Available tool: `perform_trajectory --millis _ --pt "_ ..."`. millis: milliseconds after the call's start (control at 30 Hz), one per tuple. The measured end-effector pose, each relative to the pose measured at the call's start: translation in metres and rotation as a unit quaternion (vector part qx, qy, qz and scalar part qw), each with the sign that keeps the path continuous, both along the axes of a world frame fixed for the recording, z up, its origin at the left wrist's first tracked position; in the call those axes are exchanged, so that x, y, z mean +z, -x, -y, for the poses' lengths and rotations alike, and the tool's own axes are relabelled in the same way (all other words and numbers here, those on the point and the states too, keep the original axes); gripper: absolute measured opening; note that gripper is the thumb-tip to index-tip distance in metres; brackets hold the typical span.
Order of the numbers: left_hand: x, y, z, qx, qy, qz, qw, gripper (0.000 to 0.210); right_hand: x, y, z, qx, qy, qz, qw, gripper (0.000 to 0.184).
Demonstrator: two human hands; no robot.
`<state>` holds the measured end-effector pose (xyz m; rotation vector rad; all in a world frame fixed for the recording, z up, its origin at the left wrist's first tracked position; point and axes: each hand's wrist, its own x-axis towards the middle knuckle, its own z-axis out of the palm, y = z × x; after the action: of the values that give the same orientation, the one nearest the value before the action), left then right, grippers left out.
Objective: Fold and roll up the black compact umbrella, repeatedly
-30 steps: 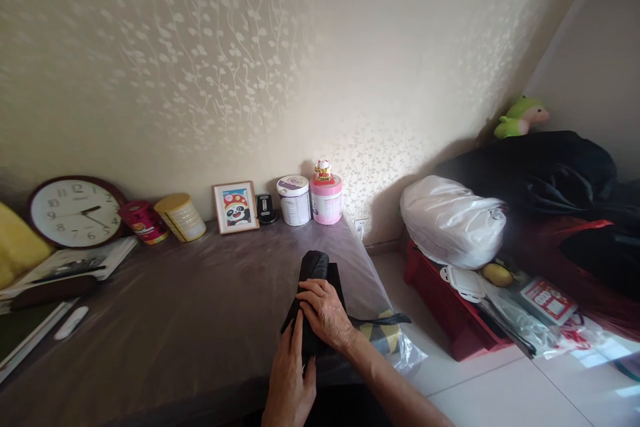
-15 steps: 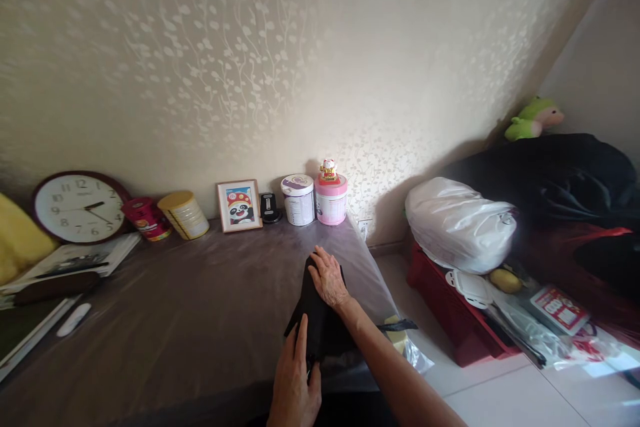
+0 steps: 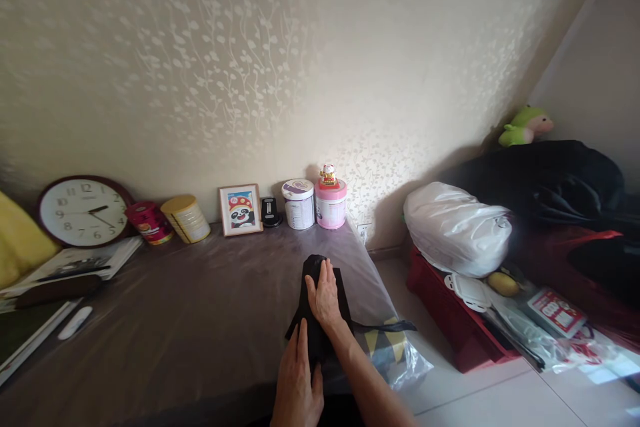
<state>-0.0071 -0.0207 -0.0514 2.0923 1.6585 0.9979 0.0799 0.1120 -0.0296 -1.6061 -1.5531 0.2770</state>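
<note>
A folded black cloth item (image 3: 316,337) lies lengthwise on the grey-brown covered table near its right edge. I cannot make out its exact kind. My right hand (image 3: 325,297) rests flat on its far half, fingers stretched away from me and thumb apart. Around the near left part of the cloth is my left hand (image 3: 299,373), with its index finger along the side and thumb at the near end; its other fingers are mostly hidden. A dark strap (image 3: 393,326) reaches out to the right past the table's edge. Below it lies a clear plastic bag (image 3: 407,367) with yellow patches.
Along the wall stand a clock (image 3: 83,213), a magenta tub (image 3: 150,221), a yellow can (image 3: 186,219), a framed panda picture (image 3: 241,210) and two tubs, the pink one (image 3: 331,208) topped by a figurine. A red bin (image 3: 440,320) and white bag (image 3: 457,230) sit at right.
My right hand has slid back toward me and left along the cloth, uncovering its far end. More of the plastic bag shows. My left hand stays at the near end.
</note>
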Motion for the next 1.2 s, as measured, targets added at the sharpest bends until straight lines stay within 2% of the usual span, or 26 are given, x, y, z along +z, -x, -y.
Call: perform_trajectory --millis 133,333,467,567,633,700,767,833,933,1000,1067,1200 --pt "-0.002 0.0 0.0 0.0 -0.009 0.018 1.0 0.06 0.017 0.007 0.024 0.037 0.01 0.067 0.997 0.053" --pt "-0.002 0.002 -0.002 0.014 0.0 0.059 0.998 0.054 0.034 0.013 0.049 0.167 -0.013 0.101 0.981 0.028" --pt "0.006 0.002 -0.003 -0.006 0.013 0.078 0.997 0.049 0.041 0.012 0.067 0.26 -0.002 0.061 0.964 0.028" --pt "0.009 0.003 -0.003 -0.015 0.02 0.076 0.997 0.051 0.048 0.003 0.078 0.326 0.012 -0.035 0.945 0.027" --pt "0.009 0.003 -0.001 -0.004 0.021 0.072 0.997 0.055 0.051 -0.012 0.078 0.282 0.008 -0.135 0.95 0.03" --pt "0.007 0.004 0.001 0.005 0.02 0.067 0.998 0.059 0.05 -0.034 0.071 0.164 0.0 -0.218 0.962 0.032" --pt "0.007 0.003 0.002 0.008 0.024 0.061 0.998 0.061 0.043 -0.059 0.06 0.066 0.004 -0.246 0.967 0.031" --pt "0.008 0.003 0.002 0.015 0.038 0.053 0.998 0.061 0.032 -0.08 0.051 0.017 0.039 -0.242 0.969 0.033" --pt "0.009 0.003 0.002 0.021 0.053 0.036 0.998 0.06 0.014 -0.097 0.045 0.004 0.111 -0.246 0.963 0.035" --pt "0.01 0.003 0.002 0.022 0.048 0.031 0.998 0.059 0.008 -0.097 0.045 0.014 0.132 -0.235 0.963 0.035" --pt "0.01 0.003 0.003 0.021 0.04 0.032 0.998 0.058 0.009 -0.092 0.046 0.025 0.13 -0.215 0.967 0.035" --pt "0.012 0.004 0.004 0.016 0.037 0.031 0.999 0.059 0.024 -0.081 0.045 0.044 0.155 -0.178 0.971 0.034"
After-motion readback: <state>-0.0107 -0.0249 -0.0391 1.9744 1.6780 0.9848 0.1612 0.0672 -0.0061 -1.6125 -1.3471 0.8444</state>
